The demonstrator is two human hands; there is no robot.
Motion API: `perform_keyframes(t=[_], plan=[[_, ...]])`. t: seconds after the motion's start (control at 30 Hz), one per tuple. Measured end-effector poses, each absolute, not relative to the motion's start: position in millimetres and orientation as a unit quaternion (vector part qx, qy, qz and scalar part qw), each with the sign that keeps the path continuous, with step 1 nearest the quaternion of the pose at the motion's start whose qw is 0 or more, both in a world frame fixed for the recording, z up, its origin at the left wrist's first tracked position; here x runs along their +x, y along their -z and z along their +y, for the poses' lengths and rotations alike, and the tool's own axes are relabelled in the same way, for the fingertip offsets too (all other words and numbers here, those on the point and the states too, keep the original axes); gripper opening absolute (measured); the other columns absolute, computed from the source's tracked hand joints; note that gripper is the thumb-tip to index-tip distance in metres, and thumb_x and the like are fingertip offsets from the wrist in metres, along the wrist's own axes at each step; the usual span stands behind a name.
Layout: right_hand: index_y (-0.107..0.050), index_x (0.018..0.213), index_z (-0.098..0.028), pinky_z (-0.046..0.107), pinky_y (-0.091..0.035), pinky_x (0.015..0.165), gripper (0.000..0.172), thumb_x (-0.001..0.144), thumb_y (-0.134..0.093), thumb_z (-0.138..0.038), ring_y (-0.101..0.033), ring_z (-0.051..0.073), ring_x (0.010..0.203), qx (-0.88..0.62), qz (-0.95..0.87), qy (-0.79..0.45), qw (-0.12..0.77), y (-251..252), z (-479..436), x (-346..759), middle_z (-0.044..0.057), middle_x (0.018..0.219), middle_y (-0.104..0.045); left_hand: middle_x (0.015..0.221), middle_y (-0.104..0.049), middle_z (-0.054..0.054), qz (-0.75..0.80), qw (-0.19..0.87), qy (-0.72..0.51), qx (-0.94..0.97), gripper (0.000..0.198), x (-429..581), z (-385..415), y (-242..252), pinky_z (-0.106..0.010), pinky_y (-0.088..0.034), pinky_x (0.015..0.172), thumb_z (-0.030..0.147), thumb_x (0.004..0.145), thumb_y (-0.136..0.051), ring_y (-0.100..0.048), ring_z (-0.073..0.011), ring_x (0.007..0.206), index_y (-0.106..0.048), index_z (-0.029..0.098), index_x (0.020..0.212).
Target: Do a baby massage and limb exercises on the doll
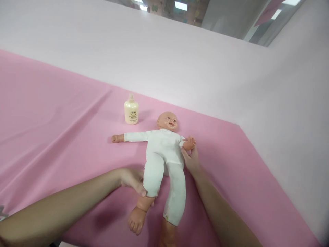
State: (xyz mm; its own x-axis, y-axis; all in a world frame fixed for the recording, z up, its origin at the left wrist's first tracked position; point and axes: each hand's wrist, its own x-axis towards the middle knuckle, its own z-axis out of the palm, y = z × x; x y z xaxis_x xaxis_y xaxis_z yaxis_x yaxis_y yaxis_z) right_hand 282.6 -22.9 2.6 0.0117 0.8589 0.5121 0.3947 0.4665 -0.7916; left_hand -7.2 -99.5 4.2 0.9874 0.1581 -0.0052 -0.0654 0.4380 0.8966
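A baby doll (166, 144) with a white cloth body lies face up on the pink cloth (77, 120), its head toward the wall. My left hand (132, 180) is wrapped round the lower part of the doll's leg on the left, thumb on top just above the bare ankle; most of its fingers are hidden beneath. My right hand (191, 159) holds the doll's arm on the right near its wrist, the thumb showing beside the white sleeve. The doll's other arm stretches out to the left on the cloth.
A cream-coloured pump bottle (131, 111) with dark print stands upright left of the doll's head. Beyond the cloth rises a white wall (154, 61), with a window (205, 17) at the top. Creases run across the cloth at the left.
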Motion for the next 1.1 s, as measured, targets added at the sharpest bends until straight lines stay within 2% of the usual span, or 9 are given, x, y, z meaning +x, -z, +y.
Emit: perform_keyframes(t=[0.27, 0.37, 0.5, 0.73, 1.1], plan=[[-0.055, 0.136, -0.020, 0.055, -0.043, 0.117, 0.053, 0.090, -0.067, -0.044, -0.060, 0.029, 0.129, -0.469, -0.668, -0.223, 0.532, -4.4, -24.2, 282.3, 0.014, 0.133, -0.066, 0.100, -0.077, -0.006, 0.044, 0.844, -0.066, 0.530, 0.056, -7.1, -100.1, -7.4, -0.037, -0.060, 0.088, 0.045, 0.077, -0.085, -0.075, -0.0280, 0.098, -0.069, 0.014, 0.120], [-0.057, 0.133, -0.019, 0.056, -0.043, 0.115, 0.051, 0.089, -0.067, -0.044, -0.061, 0.030, 0.127, -0.472, -0.668, -0.222, 0.531, -5.0, -24.3, 282.2, 0.015, 0.131, -0.066, 0.101, -0.078, -0.007, 0.044, 0.840, -0.065, 0.537, 0.052, -6.4, -100.5, -10.2, -0.036, -0.061, 0.087, 0.041, 0.073, -0.088, -0.076, -0.0269, 0.097, -0.071, 0.014, 0.115], [-0.058, 0.132, -0.020, 0.055, -0.045, 0.114, 0.051, 0.089, -0.068, -0.045, -0.062, 0.029, 0.124, -0.470, -0.667, -0.220, 0.534, -4.7, -24.1, 281.8, 0.014, 0.129, -0.067, 0.103, -0.079, -0.008, 0.052, 0.837, -0.066, 0.541, 0.049, -5.9, -101.0, -12.0, -0.037, -0.062, 0.088, 0.038, 0.071, -0.090, -0.076, -0.0266, 0.096, -0.073, 0.014, 0.111], [-0.057, 0.134, -0.021, 0.056, -0.045, 0.114, 0.052, 0.090, -0.068, -0.046, -0.061, 0.030, 0.126, -0.471, -0.670, -0.220, 0.531, -4.9, -24.9, 281.2, 0.014, 0.131, -0.067, 0.103, -0.078, -0.004, 0.051, 0.835, -0.056, 0.545, 0.051, -6.3, -100.0, -9.3, -0.037, -0.059, 0.093, 0.037, 0.074, -0.088, -0.074, -0.0269, 0.104, -0.069, 0.016, 0.117], [-0.058, 0.133, -0.022, 0.053, -0.045, 0.115, 0.051, 0.090, -0.068, -0.046, -0.061, 0.028, 0.127, -0.470, -0.664, -0.233, 0.532, -2.4, -23.3, 282.7, 0.012, 0.131, -0.067, 0.103, -0.078, -0.007, 0.053, 0.827, -0.049, 0.558, 0.055, -4.8, -99.3, -11.9, -0.039, -0.062, 0.088, 0.037, 0.071, -0.090, -0.074, -0.0288, 0.104, -0.068, 0.016, 0.117]])
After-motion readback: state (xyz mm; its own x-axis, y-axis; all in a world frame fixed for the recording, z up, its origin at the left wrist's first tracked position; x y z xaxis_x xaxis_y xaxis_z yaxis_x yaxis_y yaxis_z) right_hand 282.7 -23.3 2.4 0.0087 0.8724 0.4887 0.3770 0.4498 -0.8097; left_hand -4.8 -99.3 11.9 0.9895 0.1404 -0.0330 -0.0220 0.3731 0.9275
